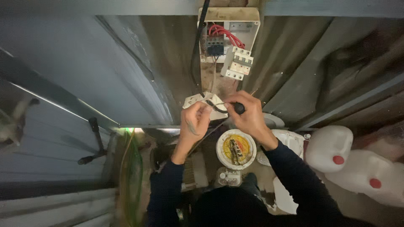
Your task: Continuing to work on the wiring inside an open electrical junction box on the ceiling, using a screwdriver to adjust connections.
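- Corrugated metal wall [126, 71] fills most of the view, grey sheets, dim light.
- Two white plastic jugs [328, 147] with red caps sit low on my right, well apart from my hands.
- Open white electrical box [229, 35] is mounted high on the wall: red wires [227, 32] looped inside, a dark contactor block on the left, a white breaker [238, 63] hanging tilted out at its lower right. A black cable [197, 46] runs down along its left side.
- White round tub [236, 149] sits below my hands, with a yellow inside and small metal parts in it.
- White socket plate [197, 100] is just under the box, held at chest level between my hands.
- My left hand [194, 122] is closed around the plate's lower edge, fingers curled, thin black wire [214, 107] running across it.
- My right hand [249, 113] is clamped on a black screwdriver handle [239, 108], tip pointing left into the plate. Tip contact itself is too small to tell.
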